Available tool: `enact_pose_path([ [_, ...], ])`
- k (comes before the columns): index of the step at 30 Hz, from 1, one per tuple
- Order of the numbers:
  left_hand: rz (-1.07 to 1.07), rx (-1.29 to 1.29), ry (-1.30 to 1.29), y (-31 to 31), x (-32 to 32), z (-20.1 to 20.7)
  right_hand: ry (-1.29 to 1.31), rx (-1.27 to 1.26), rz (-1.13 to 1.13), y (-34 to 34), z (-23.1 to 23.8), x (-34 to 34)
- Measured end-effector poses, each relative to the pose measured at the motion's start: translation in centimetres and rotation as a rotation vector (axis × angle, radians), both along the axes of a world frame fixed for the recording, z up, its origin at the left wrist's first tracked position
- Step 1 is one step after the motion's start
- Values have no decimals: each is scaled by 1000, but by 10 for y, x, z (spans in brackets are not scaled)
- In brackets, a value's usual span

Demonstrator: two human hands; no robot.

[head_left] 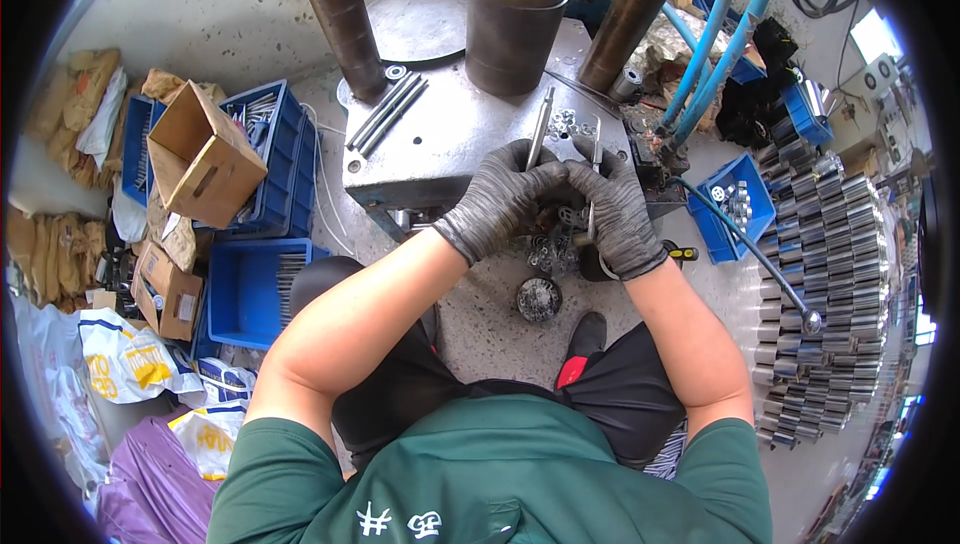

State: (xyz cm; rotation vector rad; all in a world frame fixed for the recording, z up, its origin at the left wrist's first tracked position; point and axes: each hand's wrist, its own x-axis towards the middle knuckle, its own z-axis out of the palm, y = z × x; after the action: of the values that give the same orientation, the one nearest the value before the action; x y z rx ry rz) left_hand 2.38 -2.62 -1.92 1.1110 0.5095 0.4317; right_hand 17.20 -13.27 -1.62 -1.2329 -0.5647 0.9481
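Observation:
Both my hands wear dark grey gloves and meet above the front edge of a metal machine table (430, 160). My left hand (503, 196) is closed round a smooth metal rod (541, 126), which points up and away from me. Beside it, my right hand (622, 212) grips a slender metal tool (598, 136) with a narrow tip; its exact kind is hard to make out. The fingers of the two hands touch or nearly touch. Small metal rings (572, 126) lie on the table just beyond them. Farther left on the table rest several dark metal rods (390, 116).
A thick steel cylinder (512, 39) stands between two posts (340, 14). Below my hands sits a round tub (539, 300) of small metal pieces. A blue bin (755, 212) of rings, a ball-ended lever (811, 322) and stacked metal cylinders (830, 284) are right; blue crates (240, 294) left.

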Motion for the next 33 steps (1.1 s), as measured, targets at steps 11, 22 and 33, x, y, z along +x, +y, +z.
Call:
enact_pose_path([
  [11,146,-244,79,32,-10,-3,203,-50,169,-17,26,34],
  [22,136,-292,70,39,-11,1,-1543,71,103,-21,36,15],
  [33,84,-230,83,35,-13,-4,-1739,97,111,-19,36,13],
])
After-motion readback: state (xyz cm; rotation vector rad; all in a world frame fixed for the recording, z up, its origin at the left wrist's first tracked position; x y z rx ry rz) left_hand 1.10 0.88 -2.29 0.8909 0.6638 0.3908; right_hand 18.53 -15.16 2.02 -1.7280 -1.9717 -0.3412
